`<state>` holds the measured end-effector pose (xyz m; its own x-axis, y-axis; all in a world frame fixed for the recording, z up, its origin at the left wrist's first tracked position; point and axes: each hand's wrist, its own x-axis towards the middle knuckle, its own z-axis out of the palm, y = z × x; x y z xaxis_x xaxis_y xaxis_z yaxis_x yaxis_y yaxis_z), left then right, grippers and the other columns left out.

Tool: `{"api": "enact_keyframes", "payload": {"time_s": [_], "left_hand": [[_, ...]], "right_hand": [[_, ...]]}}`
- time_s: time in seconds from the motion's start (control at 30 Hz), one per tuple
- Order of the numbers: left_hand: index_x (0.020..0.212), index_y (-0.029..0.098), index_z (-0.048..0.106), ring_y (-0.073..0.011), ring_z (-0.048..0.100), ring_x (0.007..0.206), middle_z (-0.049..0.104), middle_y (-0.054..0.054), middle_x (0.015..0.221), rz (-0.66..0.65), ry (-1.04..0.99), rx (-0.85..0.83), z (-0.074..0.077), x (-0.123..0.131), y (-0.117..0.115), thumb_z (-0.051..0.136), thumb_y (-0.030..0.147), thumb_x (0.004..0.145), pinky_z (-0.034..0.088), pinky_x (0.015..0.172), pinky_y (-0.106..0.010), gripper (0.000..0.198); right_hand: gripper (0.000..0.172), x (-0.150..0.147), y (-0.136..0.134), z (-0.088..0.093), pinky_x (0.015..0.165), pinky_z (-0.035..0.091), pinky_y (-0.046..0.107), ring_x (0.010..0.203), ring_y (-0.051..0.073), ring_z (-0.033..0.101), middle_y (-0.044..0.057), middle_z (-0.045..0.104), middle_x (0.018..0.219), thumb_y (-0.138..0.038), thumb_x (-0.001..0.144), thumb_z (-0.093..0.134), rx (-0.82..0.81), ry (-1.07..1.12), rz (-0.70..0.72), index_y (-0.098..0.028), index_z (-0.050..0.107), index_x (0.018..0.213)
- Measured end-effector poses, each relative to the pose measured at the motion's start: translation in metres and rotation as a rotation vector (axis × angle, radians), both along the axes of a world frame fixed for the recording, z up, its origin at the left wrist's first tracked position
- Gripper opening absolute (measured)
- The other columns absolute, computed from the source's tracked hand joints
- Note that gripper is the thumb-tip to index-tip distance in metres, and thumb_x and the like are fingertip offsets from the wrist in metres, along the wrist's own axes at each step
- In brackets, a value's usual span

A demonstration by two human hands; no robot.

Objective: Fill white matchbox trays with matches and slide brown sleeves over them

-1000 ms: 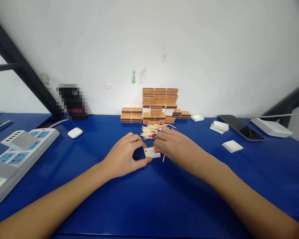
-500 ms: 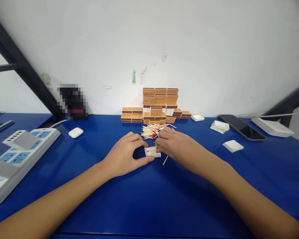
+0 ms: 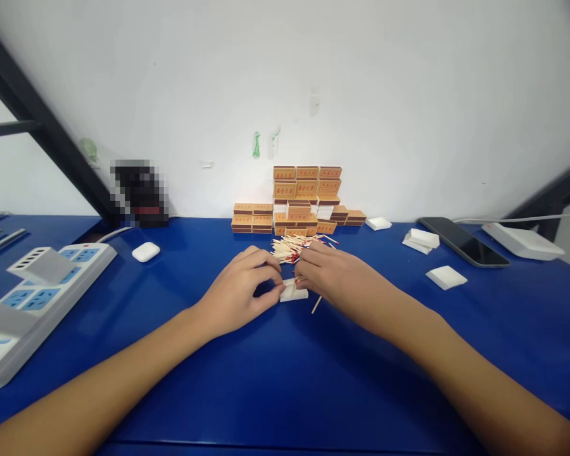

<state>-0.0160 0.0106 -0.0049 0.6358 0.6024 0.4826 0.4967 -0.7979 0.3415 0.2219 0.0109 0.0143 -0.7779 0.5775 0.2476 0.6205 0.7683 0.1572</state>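
Note:
A small white matchbox tray (image 3: pixel 294 294) lies on the blue table in front of me, between my hands. My left hand (image 3: pixel 244 285) is closed at its left end, thumb and forefinger meeting on the tray's edge. Over the right end is my right hand (image 3: pixel 330 269), its fingers pinched on a match (image 3: pixel 300 279); how many matches it holds is hidden. A single match (image 3: pixel 316 305) sticks out below my right hand. Just beyond, a heap of red-tipped matches (image 3: pixel 287 247) is partly covered by my right hand.
Printed matchboxes (image 3: pixel 306 189) are stacked against the wall. White trays (image 3: pixel 446 277) lie to the right, near a phone (image 3: pixel 463 242) and a flat white box (image 3: pixel 522 242). Leftward are a white earbud case (image 3: pixel 145 252) and a power strip (image 3: pixel 83 285) with plugs.
My left thumb has moved up from the tray's near side and closed against the forefinger at its left end. My right hand has shifted slightly left over the tray.

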Motion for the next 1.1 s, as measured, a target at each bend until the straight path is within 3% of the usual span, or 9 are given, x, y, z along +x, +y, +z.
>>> {"api": "enact_keyframes", "payload": {"time_s": [0.23, 0.47, 0.8, 1.0, 1.1], "left_hand": [[0.087, 0.020, 0.069, -0.0240, 0.062, 0.109, 0.068, -0.006, 0.114, 0.088, 0.040, 0.116, 0.017, -0.020, 0.015, 0.065, 0.020, 0.095, 0.050, 0.100, -0.043, 0.009], [0.087, 0.020, 0.068, -0.0215, 0.063, 0.100, 0.071, -0.004, 0.103, 0.133, -0.037, 0.123, 0.010, -0.017, 0.016, 0.064, 0.017, 0.094, 0.052, 0.094, -0.040, 0.009], [0.088, 0.020, 0.066, -0.0210, 0.062, 0.096, 0.071, -0.004, 0.099, 0.121, -0.061, 0.082, 0.008, -0.011, 0.007, 0.064, 0.018, 0.094, 0.051, 0.091, -0.040, 0.007], [0.086, 0.020, 0.067, -0.0177, 0.061, 0.085, 0.070, 0.001, 0.084, 0.146, -0.123, -0.083, 0.008, -0.006, 0.000, 0.064, 0.020, 0.095, 0.049, 0.078, -0.033, 0.010], [0.085, 0.020, 0.068, -0.0169, 0.060, 0.083, 0.070, 0.002, 0.083, 0.167, -0.141, -0.119, 0.007, -0.005, 0.001, 0.063, 0.020, 0.096, 0.048, 0.077, -0.032, 0.012]], "right_hand": [[0.013, -0.003, -0.002, 0.005, 0.084, 0.049, 0.037, 0.092, 0.025, 0.061, 0.011, 0.071, 0.099, -0.019, 0.102, 0.062, 0.017, 0.021, -0.042, -0.017, 0.069, 0.091], [0.017, -0.025, -0.010, -0.002, 0.086, 0.051, 0.040, 0.096, 0.027, 0.062, 0.013, 0.072, 0.100, -0.031, 0.101, 0.067, 0.031, -0.017, -0.012, -0.015, 0.071, 0.096], [0.007, 0.009, -0.003, 0.007, 0.087, 0.051, 0.040, 0.102, 0.026, 0.061, 0.009, 0.068, 0.101, -0.022, 0.100, 0.065, -0.224, 0.232, -0.023, -0.019, 0.071, 0.101], [0.029, -0.001, -0.013, 0.008, 0.091, 0.050, 0.043, 0.103, 0.026, 0.058, 0.011, 0.063, 0.105, -0.011, 0.103, 0.050, -0.291, 0.259, 0.044, -0.021, 0.072, 0.120], [0.039, -0.006, -0.017, 0.007, 0.092, 0.050, 0.042, 0.104, 0.026, 0.057, 0.012, 0.061, 0.107, -0.003, 0.099, 0.047, -0.305, 0.231, 0.093, -0.021, 0.074, 0.121]]}}
